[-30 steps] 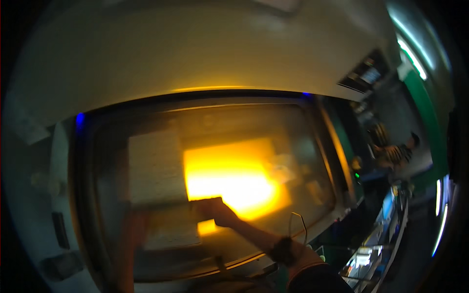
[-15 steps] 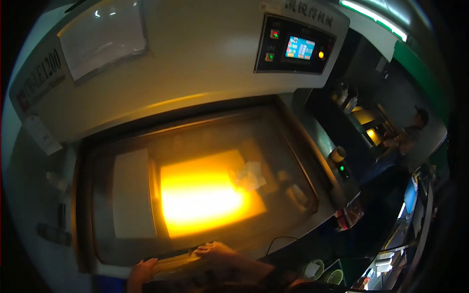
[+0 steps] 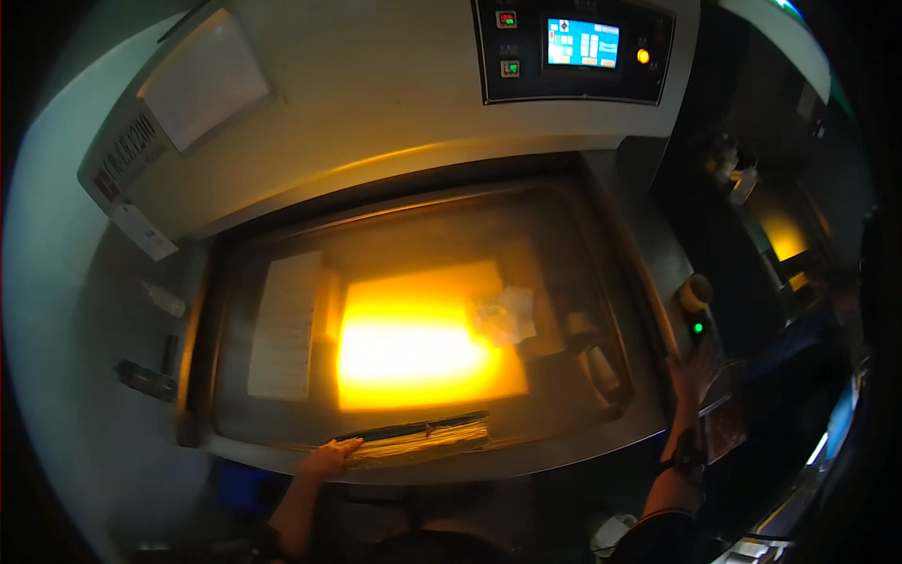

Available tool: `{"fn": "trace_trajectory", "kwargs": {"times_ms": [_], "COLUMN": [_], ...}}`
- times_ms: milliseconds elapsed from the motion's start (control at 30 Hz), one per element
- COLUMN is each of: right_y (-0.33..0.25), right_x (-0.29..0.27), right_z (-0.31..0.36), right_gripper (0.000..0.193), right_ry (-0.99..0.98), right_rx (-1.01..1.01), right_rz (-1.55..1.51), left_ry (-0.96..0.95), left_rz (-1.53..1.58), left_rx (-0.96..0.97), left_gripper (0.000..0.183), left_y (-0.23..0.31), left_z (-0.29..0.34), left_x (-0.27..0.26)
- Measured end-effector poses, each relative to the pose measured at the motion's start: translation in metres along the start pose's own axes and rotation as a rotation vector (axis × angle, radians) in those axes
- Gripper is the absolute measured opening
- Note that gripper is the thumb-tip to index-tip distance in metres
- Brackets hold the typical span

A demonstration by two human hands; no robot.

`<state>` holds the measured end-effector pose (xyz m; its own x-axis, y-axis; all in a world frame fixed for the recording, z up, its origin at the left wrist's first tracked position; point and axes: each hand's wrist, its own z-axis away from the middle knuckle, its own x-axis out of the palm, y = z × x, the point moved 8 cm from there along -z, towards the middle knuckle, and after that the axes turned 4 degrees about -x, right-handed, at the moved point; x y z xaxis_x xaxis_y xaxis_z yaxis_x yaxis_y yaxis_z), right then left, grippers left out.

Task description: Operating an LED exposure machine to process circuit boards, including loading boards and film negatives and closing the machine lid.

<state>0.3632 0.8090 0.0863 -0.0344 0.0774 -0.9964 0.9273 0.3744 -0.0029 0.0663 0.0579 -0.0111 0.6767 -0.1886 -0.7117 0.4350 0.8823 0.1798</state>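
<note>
In front of me is a large glass-topped machine bed with a brown frame. A bright yellow glow shows through the glass. Along the front edge runs a handle wrapped in worn yellow and dark tape. My left hand is on the left end of the handle, fingers over its top. My right hand is at the right edge of the machine, its fingers stretched out just below a green-lit button; it looks slightly blurred. Above that button is a round tan knob or cup-shaped piece.
Under the glass lie a pale panel, crumpled pale sheets and a small pale object. A control panel with a lit screen is on the upper housing. At right another glowing work surface stands beyond dark floor.
My right hand has left the handle and moved right to the machine's edge by the green-lit button. My left hand stays at the handle's left end. The view has shifted.
</note>
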Motion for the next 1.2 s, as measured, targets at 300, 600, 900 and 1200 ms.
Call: {"fn": "trace_trajectory", "kwargs": {"times_ms": [300, 600, 900, 1200], "right_y": [0.012, -0.097, -0.203, -0.173], "right_x": [-0.01, 0.005, 0.135, 0.04], "right_z": [-0.004, 0.048, 0.487, 0.617], "right_gripper": [0.108, 0.074, 0.062, 0.064], "right_ry": [0.076, -0.035, -0.145, -0.027], "right_rx": [0.054, -0.214, -0.793, 0.135], "right_rz": [-0.099, 0.142, 0.122, -0.343], "left_ry": [0.031, 0.205, 0.132, 0.34], "left_rz": [-0.074, -0.095, -0.254, -0.096], "left_rx": [-0.108, -0.003, -0.016, 0.07], "left_gripper": [0.081, 0.079, 0.069, 0.059], "left_y": [0.038, 0.021, -0.164, -0.331], "left_z": [0.029, 0.036, 0.044, -0.159], "left_x": [-0.005, -0.006, -0.052, -0.23]}}
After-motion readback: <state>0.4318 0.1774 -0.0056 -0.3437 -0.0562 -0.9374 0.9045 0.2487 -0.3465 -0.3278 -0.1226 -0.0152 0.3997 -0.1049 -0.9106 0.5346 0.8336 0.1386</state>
